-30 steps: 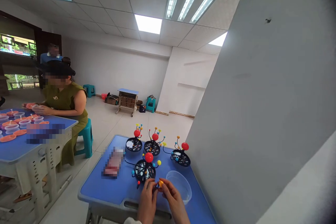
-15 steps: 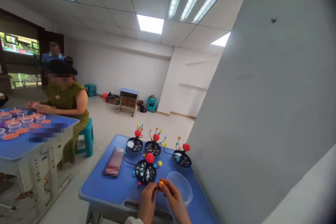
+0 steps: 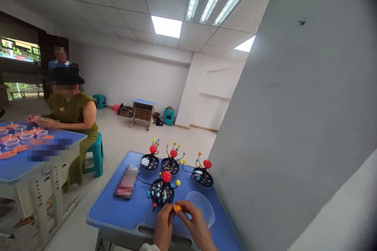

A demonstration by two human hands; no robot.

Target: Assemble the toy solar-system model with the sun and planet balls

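Note:
Just in front of the nearest solar system model (image 3: 162,192), my two hands meet over the near edge of the desk. Between the thumb and fingers of my right hand (image 3: 196,221) is a small orange half-ball (image 3: 177,207), its hollow side partly showing. My left hand (image 3: 163,221) is closed in a pinch right beside it; what sits in its fingertips is hidden. The model has a round black base, a red ball (image 3: 166,177) on top and small coloured balls on curved black arms. A clear plastic bowl (image 3: 209,208) lies behind my right hand.
Three similar models, at left (image 3: 149,161), middle (image 3: 170,165) and right (image 3: 202,176), stand farther back on the blue desk (image 3: 108,204). A blurred packet (image 3: 127,182) lies at left. The wall (image 3: 279,125) runs close on the right. A seated person (image 3: 72,113) works at another desk (image 3: 17,170).
My right hand has turned the orange half-ball and shifted slightly left, so more of its hollow side shows. The left hand stays beside it. The whole view has moved slightly.

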